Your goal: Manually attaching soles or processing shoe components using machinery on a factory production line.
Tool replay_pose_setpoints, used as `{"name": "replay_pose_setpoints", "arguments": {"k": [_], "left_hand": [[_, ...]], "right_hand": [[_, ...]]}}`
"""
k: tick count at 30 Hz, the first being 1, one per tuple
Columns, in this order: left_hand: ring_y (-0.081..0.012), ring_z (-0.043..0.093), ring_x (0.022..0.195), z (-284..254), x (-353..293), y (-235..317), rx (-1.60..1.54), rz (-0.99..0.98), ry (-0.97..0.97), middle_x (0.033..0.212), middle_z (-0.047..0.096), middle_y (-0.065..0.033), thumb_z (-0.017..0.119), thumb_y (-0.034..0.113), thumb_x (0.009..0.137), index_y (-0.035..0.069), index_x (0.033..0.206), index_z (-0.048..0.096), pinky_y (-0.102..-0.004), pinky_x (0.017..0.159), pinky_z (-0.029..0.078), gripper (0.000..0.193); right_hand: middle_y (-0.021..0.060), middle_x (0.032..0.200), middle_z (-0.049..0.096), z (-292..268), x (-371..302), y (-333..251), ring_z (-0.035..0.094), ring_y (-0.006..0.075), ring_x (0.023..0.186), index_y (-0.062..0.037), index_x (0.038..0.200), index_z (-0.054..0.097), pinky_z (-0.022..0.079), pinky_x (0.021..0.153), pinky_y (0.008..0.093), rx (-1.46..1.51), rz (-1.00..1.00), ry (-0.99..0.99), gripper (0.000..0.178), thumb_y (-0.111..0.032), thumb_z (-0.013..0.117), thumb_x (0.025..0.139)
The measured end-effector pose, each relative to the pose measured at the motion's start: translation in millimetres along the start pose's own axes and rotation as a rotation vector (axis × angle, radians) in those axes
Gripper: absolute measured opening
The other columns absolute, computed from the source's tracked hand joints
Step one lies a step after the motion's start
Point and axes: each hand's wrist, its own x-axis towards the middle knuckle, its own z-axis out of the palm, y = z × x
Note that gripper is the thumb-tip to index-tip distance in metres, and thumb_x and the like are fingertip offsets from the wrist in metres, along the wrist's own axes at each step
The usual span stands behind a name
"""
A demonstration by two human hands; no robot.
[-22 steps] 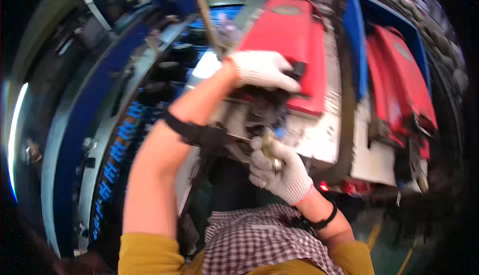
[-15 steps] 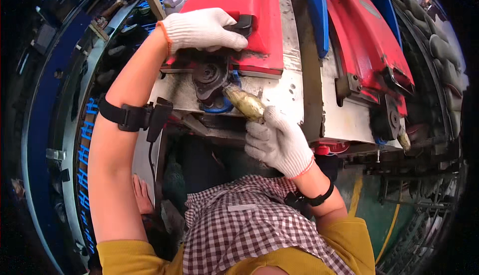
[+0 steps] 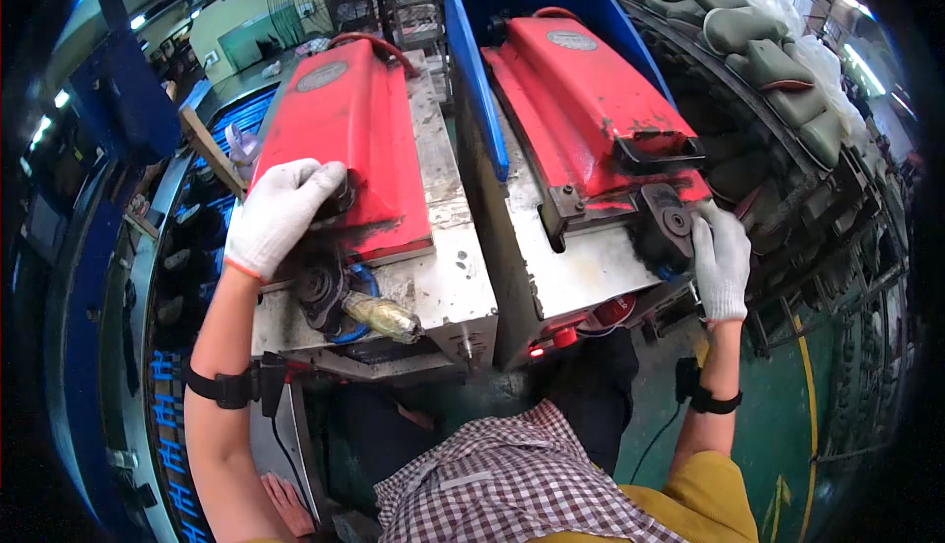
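Observation:
Two red metal covers, a left one (image 3: 330,139) and a right one (image 3: 600,100), sit on pale machine tops. My left hand (image 3: 281,218), in a white knit glove, is closed round the black handle (image 3: 342,195) at the left cover's front. Below it, a dark latch (image 3: 320,287) carries a lever handle wrapped in yellowish tape (image 3: 384,317), free of any hand. My right hand (image 3: 724,262), gloved too, is closed at the right machine's dark latch (image 3: 664,223), round its lever handle, which the fingers hide. Above that latch, the right cover's black handle (image 3: 660,154) is untouched.
A blue guard (image 3: 472,80) stands between the machines. Green shoe-shaped pieces (image 3: 748,26) fill a rack at the right. Blue racking (image 3: 162,425) runs along the left. Another person's hand (image 3: 285,504) shows at lower left. A red button (image 3: 564,337) is on the machine front.
My right hand has let go of the left machine's taped lever and moved right to the other machine's latch. My left hand stays on the left cover's handle. The view has shifted right.

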Motion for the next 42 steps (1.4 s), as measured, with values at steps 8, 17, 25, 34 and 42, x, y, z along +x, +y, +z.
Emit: {"name": "replay_pose_setpoints", "arguments": {"k": [8,17,25,34,42], "left_hand": [[-0.0354,0.067,0.101,35.7,-2.9,83.8,0.248,0.512,0.340,0.105,0.070,-0.0158,0.072,0.032,0.086,0.009,0.117,0.069,-0.0455,0.092,0.053,0.039],[-0.0320,0.055,0.124,204.5,67.5,215.8,0.172,0.847,0.074,0.112,0.068,-0.0142,0.070,0.042,0.076,0.010,0.113,0.073,-0.0526,0.104,0.041,0.048],[-0.0375,0.061,0.115,141.9,57.1,254.6,0.006,0.905,0.265,0.108,0.070,-0.0142,0.073,0.032,0.076,0.010,0.104,0.073,-0.0502,0.096,0.050,0.036],[-0.0406,0.065,0.111,61.8,110.3,226.6,0.061,0.931,0.400,0.117,0.065,-0.0238,0.063,0.026,0.086,0.003,0.119,0.070,-0.0477,0.100,0.052,0.041],[-0.0430,0.063,0.119,36.5,69.6,193.8,-0.102,0.704,0.196,0.134,0.056,-0.0309,0.072,0.034,0.074,-0.006,0.132,0.055,-0.0449,0.101,0.053,0.072]], "right_hand": [[0.0203,0.127,0.069,4.7,3.1,-25.7,0.069,0.0306,0.115,-0.0049,0.138,0.062,0.050,0.099,0.0370,0.047,0.273,-0.253,0.038,-0.025,0.052,0.107],[0.0174,0.145,0.059,-46.1,-60.1,-100.8,0.061,0.0277,0.124,-0.0054,0.157,0.041,0.048,0.105,0.0346,0.158,0.272,-0.466,0.056,-0.026,0.058,0.107],[0.0184,0.145,0.058,-64.1,3.7,-38.7,0.053,0.0318,0.136,0.0037,0.134,0.061,0.039,0.115,0.0401,0.722,0.160,-0.618,0.036,-0.005,0.052,0.100],[0.0349,0.161,0.031,75.1,184.0,-48.5,0.031,0.0431,0.152,-0.0014,0.163,0.019,0.027,0.124,0.0392,-0.195,-0.076,-0.986,0.104,-0.059,0.065,0.090],[0.0124,0.155,0.048,160.5,204.8,-7.8,0.039,0.0274,0.146,-0.0020,0.158,0.038,0.029,0.123,0.0387,0.527,0.092,-1.153,0.078,-0.009,0.063,0.083]]}}
